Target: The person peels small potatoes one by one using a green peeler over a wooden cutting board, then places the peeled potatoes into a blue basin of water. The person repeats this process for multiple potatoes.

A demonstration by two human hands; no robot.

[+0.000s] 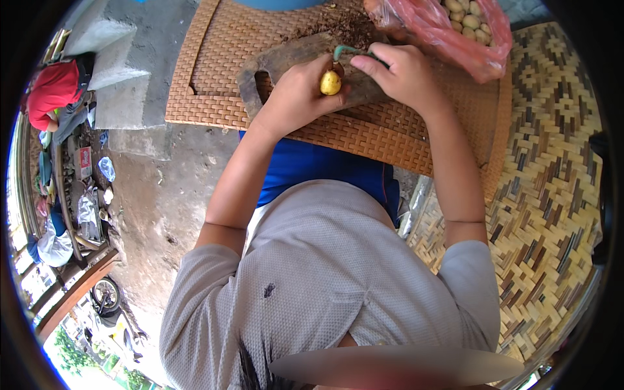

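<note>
My left hand [304, 95] holds a small yellow potato-like piece [330, 83] between thumb and fingers, over a worn wooden cutting board [278, 61]. In my right hand [402, 73] is a slim tool with a green part [344, 49] pointing toward the yellow piece; its type cannot be made out, as the fingers hide much of it. Brown peelings or crumbs [353, 27] lie on the far part of the board and behind it. To the right of them, a pinkish-red plastic bag [424, 24] stands open with several small, pale round potatoes [471, 22] inside.
The woven rattan-look table [214, 58] has its near edge by my lap. A blue container [282, 2] stands at the far edge. At right is a woven bamboo wall [546, 170]. Concrete steps [122, 87] rise at left, with a person in a red top [53, 92] beyond.
</note>
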